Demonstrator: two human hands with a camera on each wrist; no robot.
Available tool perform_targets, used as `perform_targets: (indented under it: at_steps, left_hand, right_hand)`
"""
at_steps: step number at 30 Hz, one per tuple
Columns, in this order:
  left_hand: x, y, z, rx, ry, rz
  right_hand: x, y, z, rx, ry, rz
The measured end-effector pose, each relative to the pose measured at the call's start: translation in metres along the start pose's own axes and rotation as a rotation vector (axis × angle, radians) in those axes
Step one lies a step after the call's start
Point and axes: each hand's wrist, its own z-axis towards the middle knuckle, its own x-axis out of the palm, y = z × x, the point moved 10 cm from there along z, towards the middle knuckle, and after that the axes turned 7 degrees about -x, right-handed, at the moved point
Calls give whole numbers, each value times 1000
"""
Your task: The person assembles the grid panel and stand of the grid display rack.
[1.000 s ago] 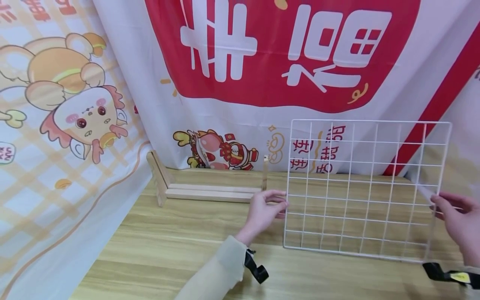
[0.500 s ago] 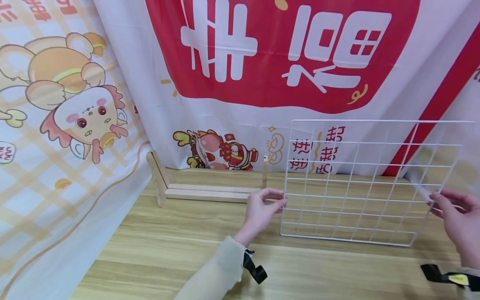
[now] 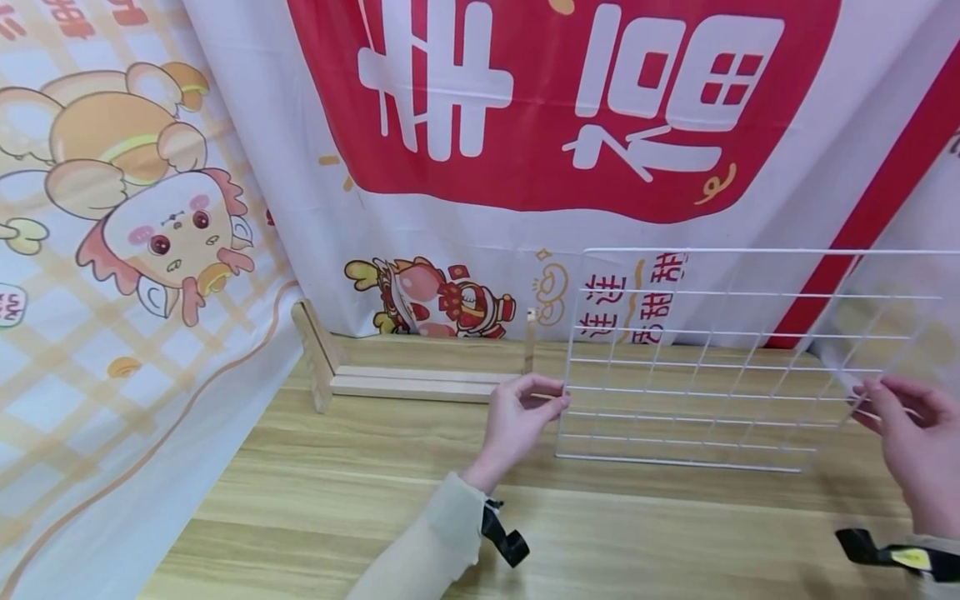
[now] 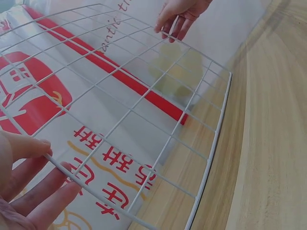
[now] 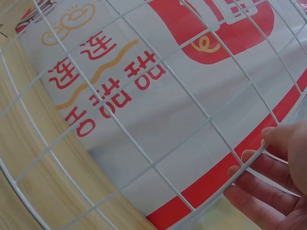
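Wood-grain tabletop [image 3: 637,533] gives room in front of the panel. Two hands, one white wire grid panel [image 3: 696,364], tilted; can't tell if its lower edge touches. Left hand [image 3: 519,425] pinches left edge, right hand [image 3: 911,433] right edge. Farther left: one wooden stand [image 3: 420,388], two uprights. Behind: printed cloth [image 3: 465,221].
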Motion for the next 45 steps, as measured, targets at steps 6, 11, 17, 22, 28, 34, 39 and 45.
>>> perform_targets:
  at_steps: [6, 11, 17, 22, 28, 34, 39, 45]
  left_hand:
    - [-3, -7, -1, 63, -9, 41]
    - [-1, -16, -1, 121, -4, 41]
    - [0, -19, -1, 126, 7, 50]
    - [1, -20, -1, 136, 21, 51]
    - [1, -21, -1, 133, 26, 60]
    - [1, -22, -2, 135, 31, 63]
    - [1, -21, -2, 134, 32, 59]
    - [1, -20, -2, 128, 30, 63]
  right_hand:
    - [-1, -1, 1, -16, -1, 94]
    - [-6, 0, 1, -19, -25, 50]
    - [-18, 15, 1, -28, -98, -322]
    - [-16, 37, -2, -91, -113, -405]
    - [0, 66, -10, -227, -72, -453]
    - [22, 85, -21, -221, 3, -443]
    - [40, 94, -32, -170, 41, -443]
    - [64, 101, -43, -212, 163, -418]
